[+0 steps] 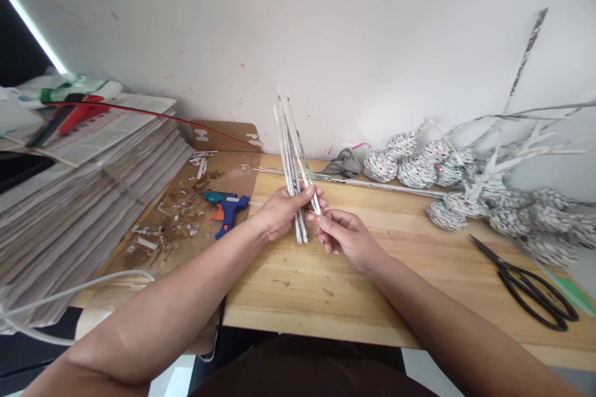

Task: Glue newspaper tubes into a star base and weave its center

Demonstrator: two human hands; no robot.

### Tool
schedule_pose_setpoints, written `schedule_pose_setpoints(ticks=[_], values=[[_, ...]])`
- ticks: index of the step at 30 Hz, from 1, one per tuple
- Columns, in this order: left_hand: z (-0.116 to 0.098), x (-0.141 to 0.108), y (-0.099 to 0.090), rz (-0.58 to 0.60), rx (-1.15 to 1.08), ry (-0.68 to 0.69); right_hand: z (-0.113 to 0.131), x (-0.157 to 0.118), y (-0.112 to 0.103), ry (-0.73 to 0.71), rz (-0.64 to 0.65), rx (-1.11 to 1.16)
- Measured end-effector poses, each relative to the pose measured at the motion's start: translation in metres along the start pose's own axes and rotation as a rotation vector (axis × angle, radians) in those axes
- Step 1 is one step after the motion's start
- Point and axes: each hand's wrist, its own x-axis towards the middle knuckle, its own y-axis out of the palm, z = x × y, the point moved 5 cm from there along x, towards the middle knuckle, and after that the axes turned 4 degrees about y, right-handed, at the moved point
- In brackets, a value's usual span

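Observation:
My left hand [289, 206] is closed around a bundle of thin rolled newspaper tubes [287, 149], held nearly upright above the wooden table. One tube in the bundle leans apart from the others, and its lower end is pinched between the thumb and fingers of my right hand [342, 231]. A few longer paper tubes [372, 185] lie along the back of the table behind my hands. To the left of my left hand rests a blue glue gun [228, 208] with an orange trigger.
Tall stacked newspapers [125, 161] stand at left, with red-handled tool [81, 115] on top. Paper scraps litter a brown board [172, 229]. Woven newspaper pieces [419, 164] line the right back, near a grey cloth [344, 164]. Black scissors [526, 285] lie at right on the table [288, 304].

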Motion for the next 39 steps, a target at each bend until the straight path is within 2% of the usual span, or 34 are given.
schedule_pose_setpoints(ticks=[4,7,10,14,21,39], values=[[-0.002,0.002,-0.008,-0.142,0.022,0.033,0.002,0.001,-0.001,-0.050,-0.009,-0.126],[-0.002,0.004,-0.013,-0.198,0.050,0.052,0.002,0.001,-0.003,-0.120,-0.056,-0.229],[-0.003,0.004,-0.014,-0.202,0.088,0.085,0.001,0.001,-0.005,-0.163,-0.070,-0.310],[-0.005,0.003,-0.014,-0.227,0.139,0.100,0.001,0.001,-0.004,-0.148,-0.035,-0.321],[-0.006,0.002,-0.012,-0.226,0.160,0.054,-0.002,0.005,-0.006,-0.035,0.011,-0.192],[-0.002,-0.001,-0.011,-0.218,0.252,0.009,0.001,0.005,-0.006,-0.090,-0.009,-0.145]])
